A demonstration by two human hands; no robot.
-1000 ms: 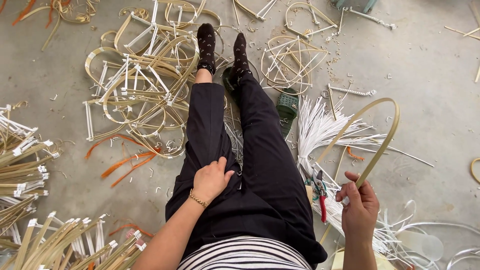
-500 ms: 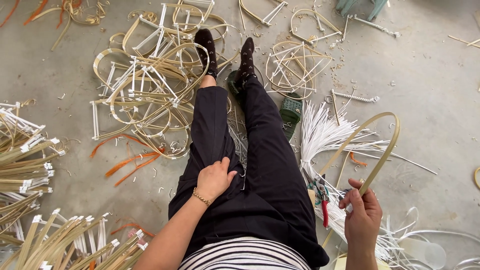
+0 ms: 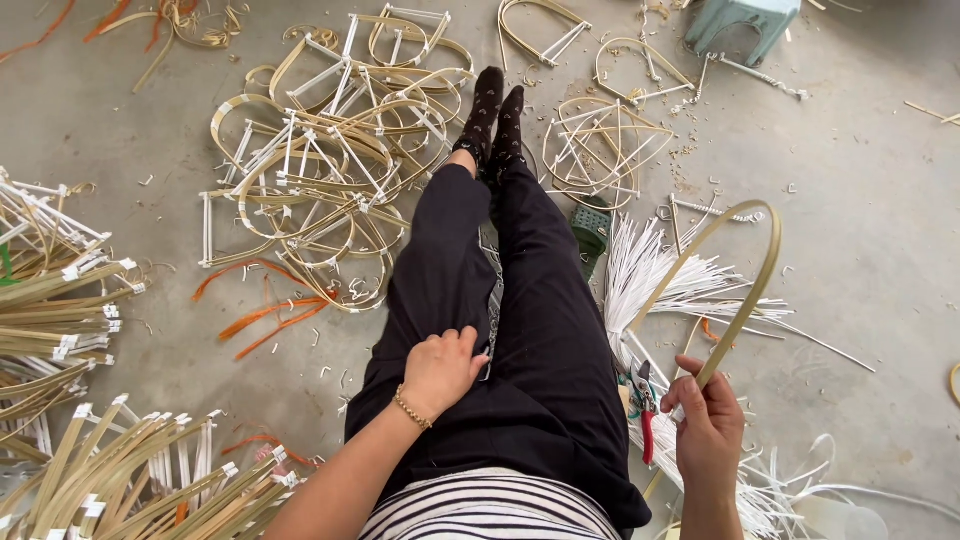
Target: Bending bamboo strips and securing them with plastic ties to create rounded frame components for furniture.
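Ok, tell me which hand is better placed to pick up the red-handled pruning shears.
Right. The right hand is beside the red-handled pruning shears on the floor, though its grip is on the bent bamboo strip. The left hand is empty but rests on the left thigh, farther away.

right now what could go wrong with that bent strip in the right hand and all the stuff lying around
The right hand holds a bent bamboo strip arched under tension; if the grip slips it may spring open toward the legs. The red-handled cutters lie right beside that hand, so a downward reach could meet the blades. The loose white strips spread next to the right leg could snag the hoop's free end. The left hand rests on the thigh, not steadying the strip.
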